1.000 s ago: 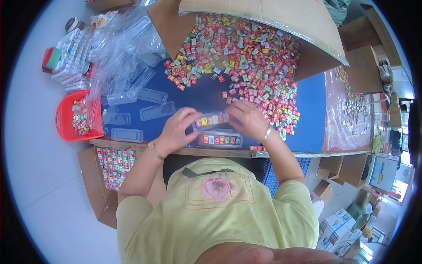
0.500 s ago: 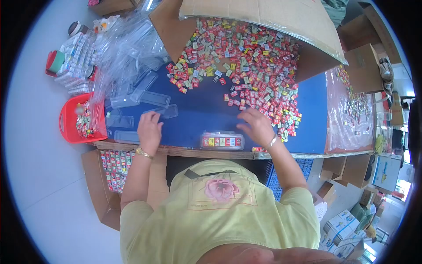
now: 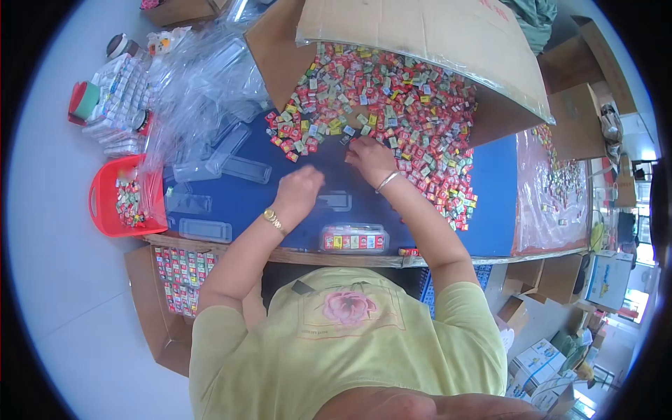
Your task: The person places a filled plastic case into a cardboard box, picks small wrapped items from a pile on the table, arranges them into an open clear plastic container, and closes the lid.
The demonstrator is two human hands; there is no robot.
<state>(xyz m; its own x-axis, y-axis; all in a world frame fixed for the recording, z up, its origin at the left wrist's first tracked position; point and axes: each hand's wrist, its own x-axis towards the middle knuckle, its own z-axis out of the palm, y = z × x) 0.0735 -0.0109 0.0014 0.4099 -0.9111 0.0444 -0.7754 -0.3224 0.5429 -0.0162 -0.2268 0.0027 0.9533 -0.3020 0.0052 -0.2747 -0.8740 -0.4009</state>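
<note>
My left hand (image 3: 299, 192) is over the blue tabletop with its fingers curled in; anything inside them is hidden. Just right of it lies a small clear plastic tray (image 3: 337, 201). My right hand (image 3: 371, 161) reaches to the near edge of a heap of small colourful packets (image 3: 399, 91). Its fingers are bent down at a few loose packets, and what they pinch cannot be made out. Close to my body, a clear plastic box (image 3: 354, 238) holds a row of the packets. A few more packets (image 3: 409, 252) lie at the table edge.
A large cardboard box (image 3: 420, 28) lies open with the packets spilling out. Clear plastic trays (image 3: 246, 169) and a pile of clear packaging (image 3: 203, 84) lie on the left. A red basket (image 3: 105, 203) holds packets. Below is a carton (image 3: 147, 294) of filled rows.
Both hands have moved: my left to the right and upward, my right up and left to the heap's edge. A clear tray from beside my left hand now lies nearer the middle.
</note>
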